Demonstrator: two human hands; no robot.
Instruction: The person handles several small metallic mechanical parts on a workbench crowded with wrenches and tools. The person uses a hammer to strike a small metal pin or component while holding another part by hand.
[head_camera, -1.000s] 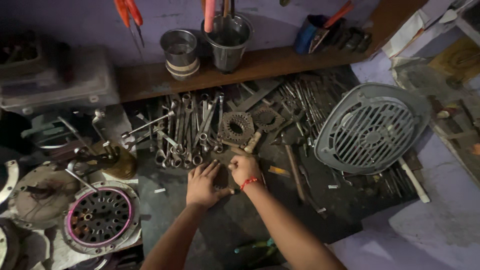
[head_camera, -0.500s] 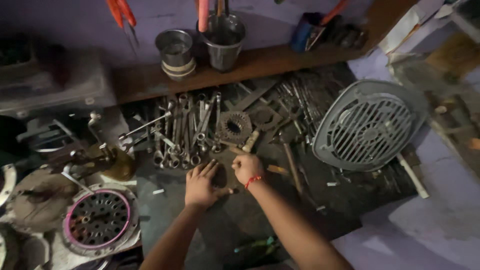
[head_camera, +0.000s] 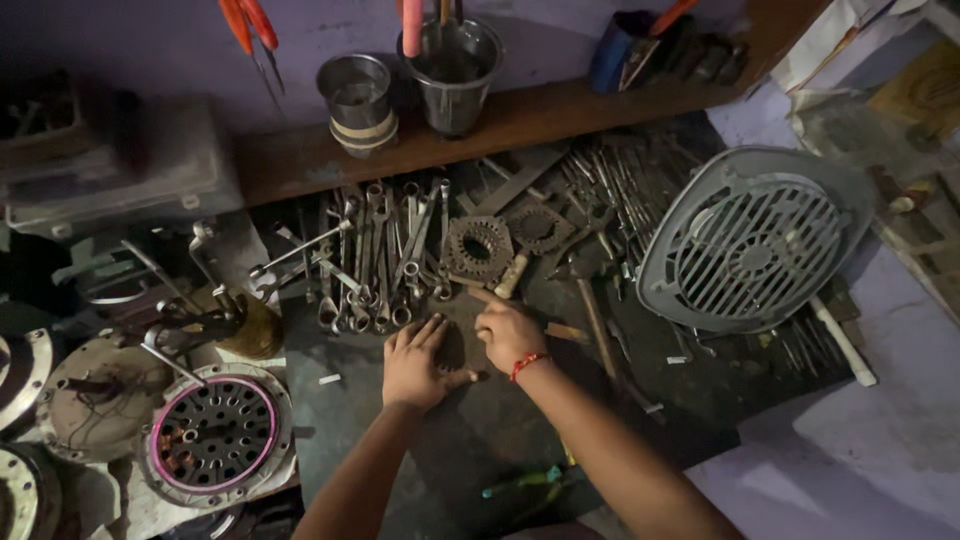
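Forearms: both reach up from the bottom edge over a dark mat (head_camera: 500, 430) spread on the floor.
Screwdriver: a green-handled one (head_camera: 520, 484) lies on the mat between the forearms.
Left hand (head_camera: 418, 362): flat on the mat, palm down, fingers spread and pointing away; it grips nothing.
Right hand (head_camera: 508, 330): just beside the left, fingers curled, forefinger stretched toward the toothed ring; whether it pinches anything small I cannot tell. A red thread band (head_camera: 527, 364) sits on the wrist.
Flat dark piece (head_camera: 452, 340): lies on the mat between the two hands, both touching its edges; its shape is too dim to make out.
Toothed ring (head_camera: 477, 247): a round metal part with inner teeth, just beyond the right forefinger.
Spanners (head_camera: 375, 255): a row laid side by side, left of the ring.
Grille cover (head_camera: 757, 238): grey, slotted, well off to the right.
Perforated disc (head_camera: 212, 432): pink-rimmed, at the left.
Shelf (head_camera: 520, 115): wooden, farthest back, bearing two steel cups (head_camera: 452, 60).
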